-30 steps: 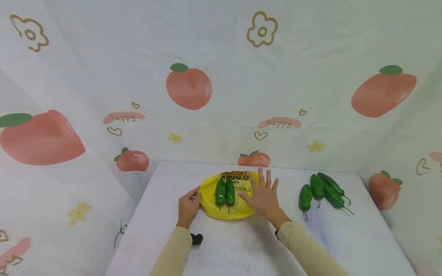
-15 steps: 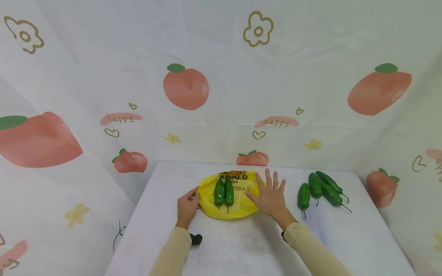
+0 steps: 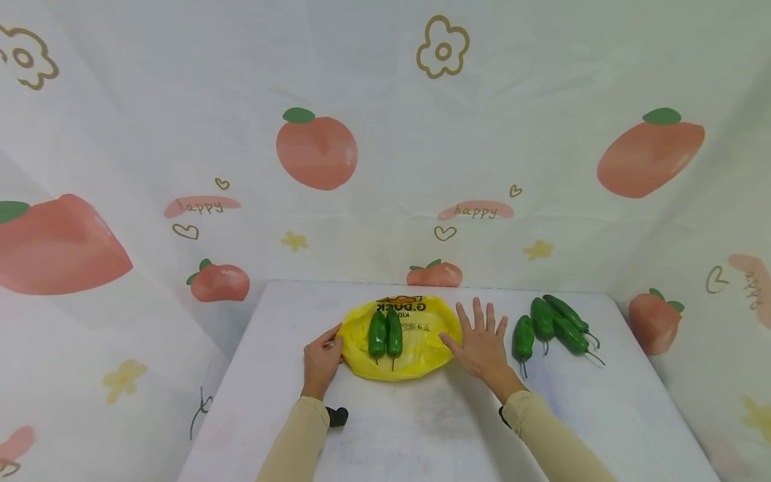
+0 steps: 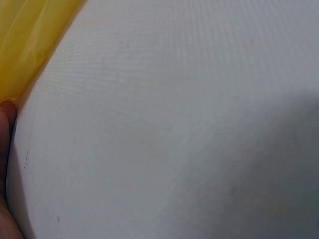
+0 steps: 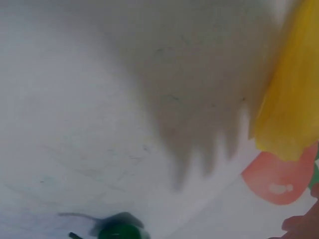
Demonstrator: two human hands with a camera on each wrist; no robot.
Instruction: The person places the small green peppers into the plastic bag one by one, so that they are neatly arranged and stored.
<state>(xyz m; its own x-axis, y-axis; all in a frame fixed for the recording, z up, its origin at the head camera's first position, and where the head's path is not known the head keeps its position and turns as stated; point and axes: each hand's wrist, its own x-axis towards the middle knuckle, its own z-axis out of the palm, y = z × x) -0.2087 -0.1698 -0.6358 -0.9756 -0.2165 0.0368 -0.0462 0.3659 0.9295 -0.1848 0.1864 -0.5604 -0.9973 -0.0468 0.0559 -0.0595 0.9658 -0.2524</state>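
Observation:
A yellow plastic bag with black lettering lies flat on the white table. Two green peppers lie side by side on it, left of its middle, stems toward the person. At the bag's left edge my left hand pinches the plastic between thumb and fingers; in the left wrist view the fingertips meet the yellow film. My right hand has its fingers spread and straight, with the thumb overlapping the bag's right edge. It holds nothing, and its shadow falls on the table in the right wrist view.
Several more green peppers lie together at the right of the table. One of them, a pepper, shows at the bottom of the right wrist view. Fruit-printed white sheeting rises behind and at both sides.
My right hand has moved right, from over the bag's right part to its edge, so more of the bag shows. My left hand keeps its hold. The head view has shifted slightly.

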